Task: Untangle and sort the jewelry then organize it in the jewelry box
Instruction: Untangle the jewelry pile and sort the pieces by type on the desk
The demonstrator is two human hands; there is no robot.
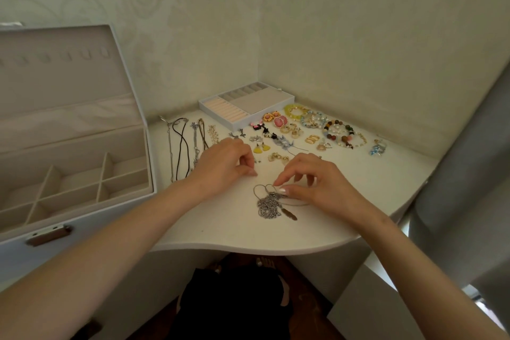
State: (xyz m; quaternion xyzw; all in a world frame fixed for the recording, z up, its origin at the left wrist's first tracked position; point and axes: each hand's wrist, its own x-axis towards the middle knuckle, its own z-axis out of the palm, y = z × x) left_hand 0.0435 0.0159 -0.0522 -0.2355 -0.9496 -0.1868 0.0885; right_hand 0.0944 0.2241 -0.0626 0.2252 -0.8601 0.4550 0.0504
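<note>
Your two bare forearms reach in from the near edge over the white tabletop (220, 226). On your left stands the open jewelry box (82, 251), lid (60, 77) raised, its divided compartments showing no contents. At the back corner, against the wall, sits a separate tray (209, 109) with ring rolls and small cells. Between box and tray, necklaces (182, 143) lie stretched out side by side. Earrings (278, 122) and small charms are spread in front of the tray; bead bracelets (338, 131) lie further right. A grey curtain (469, 174) hangs at the right edge, off the tabletop. Nothing lies between your hands and the work.

The tangled chains (269, 205), silver with a feather-shaped pendant, lie in a clump near the front edge, just under and left of your right hand (311, 179). That hand pinches a loop at the top of the clump between thumb and forefinger. Your left hand (226, 163) is just beside the clump, apart from it, fingers curled and tips drawn together; whether they hold a fine strand cannot be told.
</note>
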